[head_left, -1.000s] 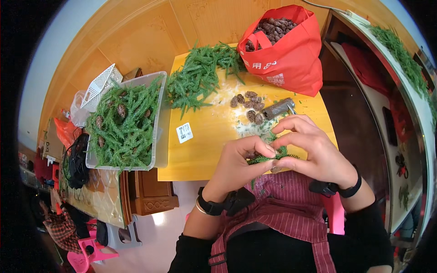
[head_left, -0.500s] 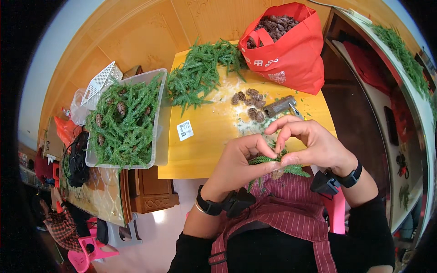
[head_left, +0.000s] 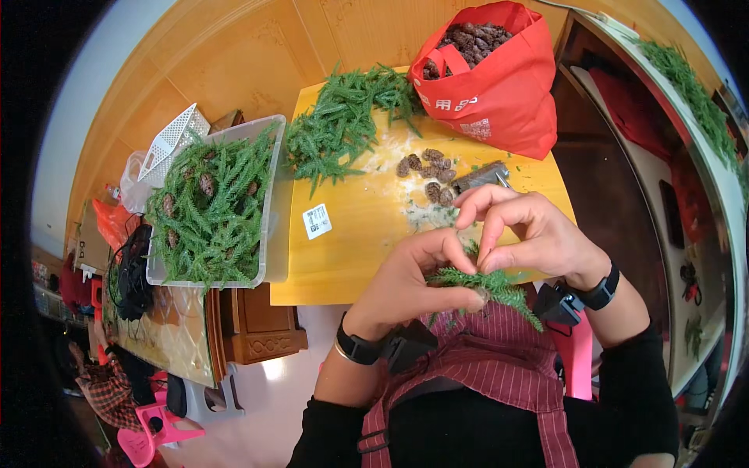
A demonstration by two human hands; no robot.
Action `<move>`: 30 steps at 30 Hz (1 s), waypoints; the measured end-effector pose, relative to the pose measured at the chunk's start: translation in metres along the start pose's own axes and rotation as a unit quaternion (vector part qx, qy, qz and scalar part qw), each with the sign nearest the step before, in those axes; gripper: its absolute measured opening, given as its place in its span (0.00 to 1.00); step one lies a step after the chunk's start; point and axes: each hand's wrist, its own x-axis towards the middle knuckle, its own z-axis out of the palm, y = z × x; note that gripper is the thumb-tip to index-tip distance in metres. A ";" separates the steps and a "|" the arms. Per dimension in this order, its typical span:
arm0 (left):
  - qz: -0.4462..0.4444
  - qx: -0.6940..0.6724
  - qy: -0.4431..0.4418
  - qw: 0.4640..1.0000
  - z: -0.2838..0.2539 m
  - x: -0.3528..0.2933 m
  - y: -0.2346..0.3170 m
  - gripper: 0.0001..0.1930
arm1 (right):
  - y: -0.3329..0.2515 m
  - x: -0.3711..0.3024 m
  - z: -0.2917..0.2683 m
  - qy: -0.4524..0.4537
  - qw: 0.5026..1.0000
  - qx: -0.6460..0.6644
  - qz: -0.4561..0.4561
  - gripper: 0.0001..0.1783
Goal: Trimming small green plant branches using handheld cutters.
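Green fir sprig sits pinched between both hands, just above the yellow desk's near edge. Left hand grips its stem; right hand has shifted, fingertips now pressing down onto the needles, pine cones beyond.

This looks like a home room used for handcraft. A small yellow table stands on a wooden floor, with a carved wooden cabinet, a pink plastic stool and a red shopping bag of pine cones.
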 end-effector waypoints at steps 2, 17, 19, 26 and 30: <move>0.002 -0.016 -0.002 1.000 0.001 0.000 0.001 0.13 | 0.001 0.001 -0.001 0.002 1.000 -0.011 -0.009 0.08; 0.114 0.128 0.054 0.984 0.008 0.001 -0.009 0.17 | -0.006 0.003 -0.009 0.024 0.997 -0.046 -0.065 0.07; 0.086 0.058 0.067 0.992 0.013 -0.001 -0.010 0.18 | -0.011 0.003 -0.010 0.039 0.998 -0.036 -0.040 0.08; 0.140 0.113 0.072 0.981 0.011 0.003 -0.009 0.15 | -0.022 -0.002 -0.012 0.037 0.992 -0.107 -0.051 0.07; 0.100 0.080 0.084 0.988 0.017 0.003 -0.011 0.15 | -0.025 -0.002 -0.010 0.043 0.986 -0.144 -0.074 0.06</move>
